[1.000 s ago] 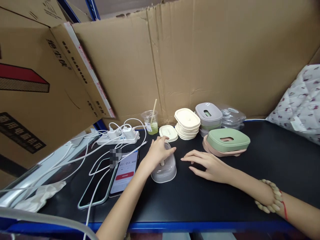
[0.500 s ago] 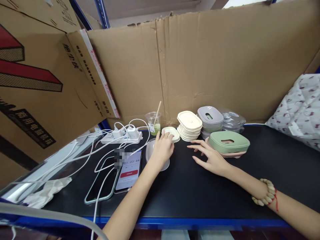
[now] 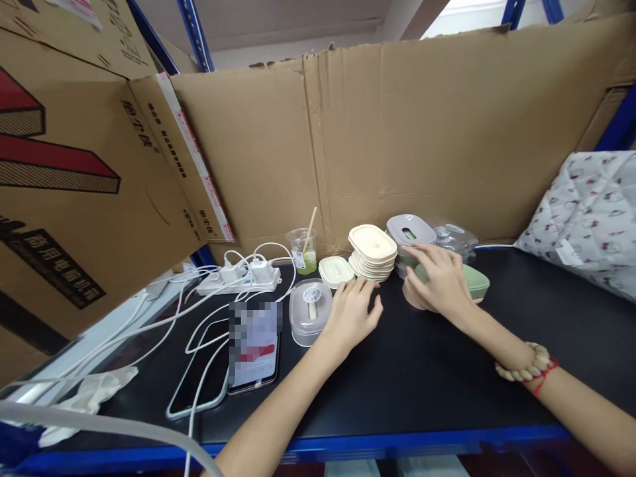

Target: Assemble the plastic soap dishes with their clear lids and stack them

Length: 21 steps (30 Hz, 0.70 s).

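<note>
Head cam: 2 phones (image 3: pixel 201 371) on table (image 3: pixel 407 397), R one's screen part pixelated; 1 power strip (image 3: pixel 213 287) behind, w/ 2 chargers (image 3: pixel 260 269); 1 cup (image 3: pixel 301 246) w/ 1 straw (image 3: pixel 311 228). 1 clear-lidded box (image 3: pixel 299 315) just L of left hand (image 3: pixel 354 311), grip loosely spread, nothing visibly held. 1 loose cream lid (image 3: pixel 334 268), then 1 cream lid stack (image 3: pixel 372 243), exact no. unclear. Lilac box (image 3: pixel 410 225) part hidden by right hand (image 3: pixel 442 275), grip spread over green lid (image 3: pixel 477 281) on pink base (image 3: pixel 413 293); contact unclear. Clear lids (image 3: pixel 460 236), uncounted; 1 quilted bag (image 3: pixel 586 218), cut off R.
</note>
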{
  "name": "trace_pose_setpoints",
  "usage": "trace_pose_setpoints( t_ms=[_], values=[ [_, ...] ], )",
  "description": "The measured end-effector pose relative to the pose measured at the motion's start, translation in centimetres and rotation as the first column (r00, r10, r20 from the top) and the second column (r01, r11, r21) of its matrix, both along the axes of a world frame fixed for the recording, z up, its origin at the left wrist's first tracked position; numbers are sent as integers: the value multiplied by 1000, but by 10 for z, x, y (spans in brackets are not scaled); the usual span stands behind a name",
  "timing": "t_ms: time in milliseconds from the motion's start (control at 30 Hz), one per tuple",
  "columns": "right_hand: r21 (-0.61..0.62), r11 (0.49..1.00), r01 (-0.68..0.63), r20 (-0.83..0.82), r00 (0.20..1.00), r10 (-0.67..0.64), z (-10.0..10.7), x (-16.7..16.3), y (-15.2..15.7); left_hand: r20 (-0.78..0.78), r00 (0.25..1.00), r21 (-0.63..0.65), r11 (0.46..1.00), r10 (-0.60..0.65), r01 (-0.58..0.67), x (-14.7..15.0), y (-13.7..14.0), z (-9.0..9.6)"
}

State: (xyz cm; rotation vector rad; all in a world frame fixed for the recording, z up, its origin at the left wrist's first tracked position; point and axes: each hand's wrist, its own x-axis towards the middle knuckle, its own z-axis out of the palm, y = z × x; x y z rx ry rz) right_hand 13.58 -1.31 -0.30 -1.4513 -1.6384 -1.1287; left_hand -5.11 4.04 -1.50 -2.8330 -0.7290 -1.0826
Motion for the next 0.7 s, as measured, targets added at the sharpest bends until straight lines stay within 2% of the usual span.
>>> trace_pose_setpoints(
  t_ms=[100, 200, 267, 367, 433, 500, 567, 700],
  values=[
    [-29, 1000, 12, 9, 1000, -11, 10, 11, 6, 95, 994, -27, 999, -44, 47, 0, 1, 1],
    [-179, 983, -29, 98, 994, 47, 15, 10, 17, 241, 966, -207, 968, -91, 143, 3, 1, 2],
    [-281, 960, -1, 142, 989, 43, 13, 6, 28, 340, 938, -406, 888, -70, 213, 5, 1, 5],
    [-359, 932, 46, 162, 987, 14, 6, 2, 43, 449, 893, -645, 704, 35, 296, 8, 0, 12],
    [-363, 930, 51, 167, 986, 11, 2, 2, 47, 497, 860, -734, 583, 115, 347, 8, -1, 17],
    [-338, 940, 46, 180, 984, 16, 2, 4, 45, 537, 827, -774, 486, 166, 405, 8, -3, 22],
    [-303, 952, 41, 187, 982, 17, 5, 4, 40, 581, 790, -775, 431, 196, 463, 7, -3, 25],
    [-174, 984, -24, 184, 981, 56, 14, -7, 26, 667, 672, -742, 371, 323, 558, 4, -1, 30]
  ],
)
